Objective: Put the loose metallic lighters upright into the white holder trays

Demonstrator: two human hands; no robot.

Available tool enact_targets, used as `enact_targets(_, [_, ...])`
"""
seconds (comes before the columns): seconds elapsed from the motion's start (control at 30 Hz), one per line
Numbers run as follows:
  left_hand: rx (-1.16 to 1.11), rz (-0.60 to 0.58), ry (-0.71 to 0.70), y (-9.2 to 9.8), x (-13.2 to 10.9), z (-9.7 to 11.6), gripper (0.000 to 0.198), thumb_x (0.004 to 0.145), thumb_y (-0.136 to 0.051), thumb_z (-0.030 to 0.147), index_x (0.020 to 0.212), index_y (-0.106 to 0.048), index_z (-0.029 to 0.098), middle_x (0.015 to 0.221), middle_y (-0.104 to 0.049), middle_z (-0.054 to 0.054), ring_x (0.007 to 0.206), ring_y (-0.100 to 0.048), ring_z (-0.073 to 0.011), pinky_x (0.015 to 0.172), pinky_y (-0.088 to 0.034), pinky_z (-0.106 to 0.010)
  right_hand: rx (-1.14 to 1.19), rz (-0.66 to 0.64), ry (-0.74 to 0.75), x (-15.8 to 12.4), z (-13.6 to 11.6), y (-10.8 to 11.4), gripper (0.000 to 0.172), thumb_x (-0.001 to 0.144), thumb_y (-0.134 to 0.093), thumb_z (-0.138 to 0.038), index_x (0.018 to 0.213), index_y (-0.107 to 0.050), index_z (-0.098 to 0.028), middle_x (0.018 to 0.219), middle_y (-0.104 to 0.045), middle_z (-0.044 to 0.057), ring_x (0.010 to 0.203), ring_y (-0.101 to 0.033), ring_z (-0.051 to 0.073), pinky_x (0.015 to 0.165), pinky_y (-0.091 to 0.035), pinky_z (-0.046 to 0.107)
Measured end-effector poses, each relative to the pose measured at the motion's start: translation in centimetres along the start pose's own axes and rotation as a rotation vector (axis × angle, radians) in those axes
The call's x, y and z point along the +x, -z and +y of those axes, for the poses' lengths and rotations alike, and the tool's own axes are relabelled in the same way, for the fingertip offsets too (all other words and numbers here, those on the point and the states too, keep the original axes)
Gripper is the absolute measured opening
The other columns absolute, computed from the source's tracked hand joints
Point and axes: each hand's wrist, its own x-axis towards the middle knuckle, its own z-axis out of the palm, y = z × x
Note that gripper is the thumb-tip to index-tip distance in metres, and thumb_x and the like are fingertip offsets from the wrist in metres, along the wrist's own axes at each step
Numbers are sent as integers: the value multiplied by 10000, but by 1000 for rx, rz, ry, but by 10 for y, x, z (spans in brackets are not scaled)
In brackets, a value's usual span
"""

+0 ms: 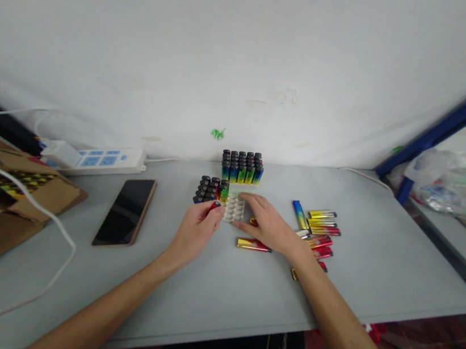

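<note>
My left hand is closed in a pinch on a red lighter, held at the front of a white tray with round holes. Black-topped lighters stand upright in the tray's left part, and its right part shows bare holes. Thumb and fingers of my right hand span the tray's right end, front to back, holding it. A gold-coloured lighter end shows under that palm; the rest is hidden. One red and gold lighter lies just in front of my right hand.
A full block of upright lighters stands near the wall. Loose lighters lie right of my right hand. At left are a phone, a power strip, a cardboard box and a white cable.
</note>
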Motion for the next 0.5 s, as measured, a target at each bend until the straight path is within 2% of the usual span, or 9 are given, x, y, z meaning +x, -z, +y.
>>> enact_targets(0.2, [-94, -48, 24, -1, -1, 7, 454, 874, -638, 555, 651, -443, 212, 522, -347, 94, 434, -279, -52, 389, -222, -180, -4, 5, -2, 0, 0, -1, 587, 989, -713, -399, 1480, -494, -166, 1460, -604, 195, 1369, -576, 326, 1174, -484, 537])
enact_targets(0.37, [-193, -46, -47, -1, 0, 13, 461, 853, -765, 589, 927, -476, 237, 567, -472, 133, 391, -354, -47, 356, -366, -160, -3, -9, 11, 0, 1, -1, 549, 1013, -672, -407, 1463, -502, -145, 1449, -610, 199, 1365, -574, 324, 1179, -480, 531])
enact_targets(0.5, [-269, -71, -75, 2, 1, 16, 519, 843, -823, 523, 975, -389, 272, 627, -542, 166, 328, -354, -33, 303, -460, -193, 1, -11, 5, 0, 4, -2, 575, 1015, -664, -415, 1497, -476, -164, 1474, -595, 197, 1389, -560, 331, 1186, -470, 543])
